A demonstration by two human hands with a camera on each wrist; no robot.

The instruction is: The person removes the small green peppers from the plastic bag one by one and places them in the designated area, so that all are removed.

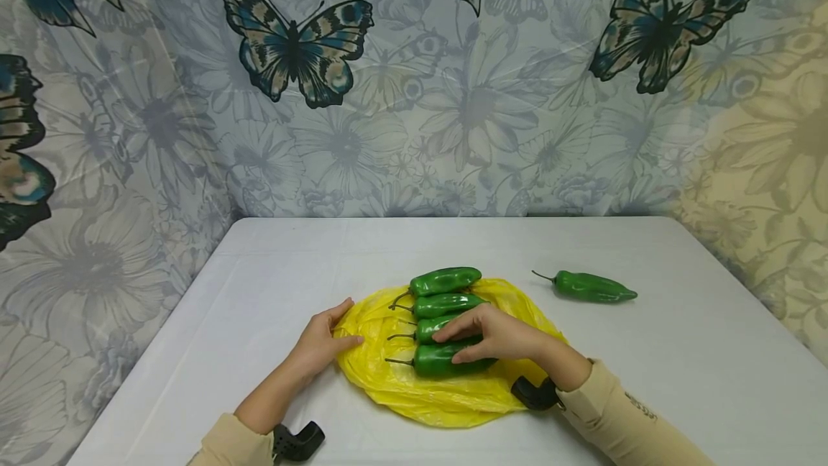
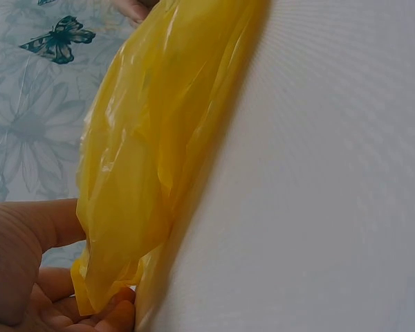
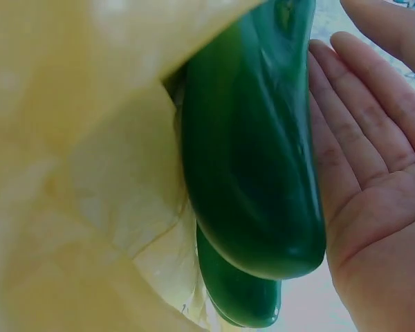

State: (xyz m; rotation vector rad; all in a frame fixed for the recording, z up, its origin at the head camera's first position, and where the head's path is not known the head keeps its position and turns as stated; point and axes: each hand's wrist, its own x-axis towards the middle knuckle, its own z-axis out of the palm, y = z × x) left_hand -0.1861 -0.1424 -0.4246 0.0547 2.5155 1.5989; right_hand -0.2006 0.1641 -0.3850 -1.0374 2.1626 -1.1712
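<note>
A yellow plastic bag [image 1: 446, 405] lies spread on the table, with several green chili peppers [image 1: 446, 280] in a row on it, stems to the left. At the bag's left edge my left hand [image 1: 317, 344] grips the plastic, thumb on top; the left wrist view shows its fingers around the bag's crumpled edge [image 2: 100, 283]. My right hand [image 1: 494, 333] is over the two nearest peppers, its thumb at the nearest pepper [image 1: 430, 360]. The right wrist view shows this palm [image 3: 384, 200] with fingers extended beside a large pepper [image 3: 256, 159].
One more green pepper [image 1: 595, 287] lies apart on the white table [image 1: 310, 250], to the right of the bag. A wall covering with butterflies [image 1: 294, 49] and flowers rises behind the table. Black wrist devices [image 1: 300, 442] sit at both cuffs.
</note>
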